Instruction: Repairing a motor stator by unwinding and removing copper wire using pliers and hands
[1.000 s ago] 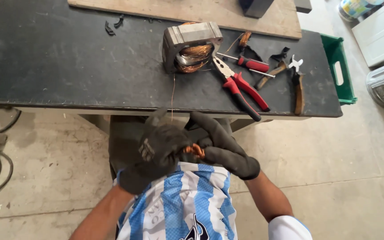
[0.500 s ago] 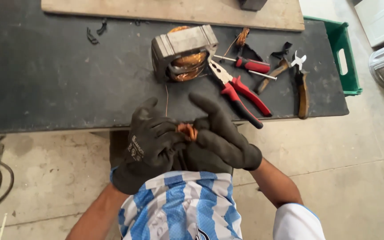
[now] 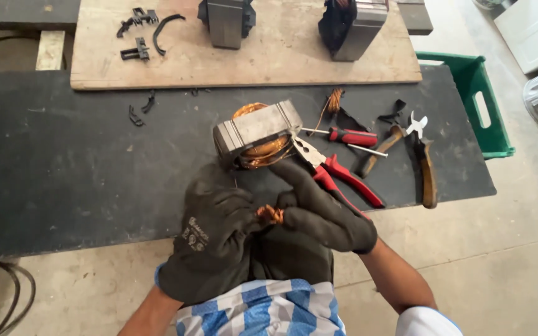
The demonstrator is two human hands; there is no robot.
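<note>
A small bundle of copper wire [image 3: 269,215] is pinched between two gloved hands, just in front of the near edge of the black table [image 3: 63,168]. The left hand [image 3: 210,239] is closed, with its fingers curled around the bundle from the left side. The right hand [image 3: 319,211] is pressed against the bundle from the right, and its thumb and fingers are held together on the wire; one finger is stretched forward toward the stator. Both hands are covered by dark work gloves, so the exact fingertip contact cannot be seen clearly.

A metal stator [image 3: 258,134] with a copper winding inside is placed on the table, just beyond the hands. A thin wire seems to run from it down to the bundle, but this is hard to confirm. Red-handled pliers [image 3: 337,174] are laid just beside the stator, on its right, partly under the right hand. Further right, a red screwdriver [image 3: 347,135] and wire cutters [image 3: 423,155] with brown handles are seen. A wooden board [image 3: 250,56] is laid at the far side of the table, and two more stators are stood on it. A green crate [image 3: 477,106] is located at the right end of the table.
</note>
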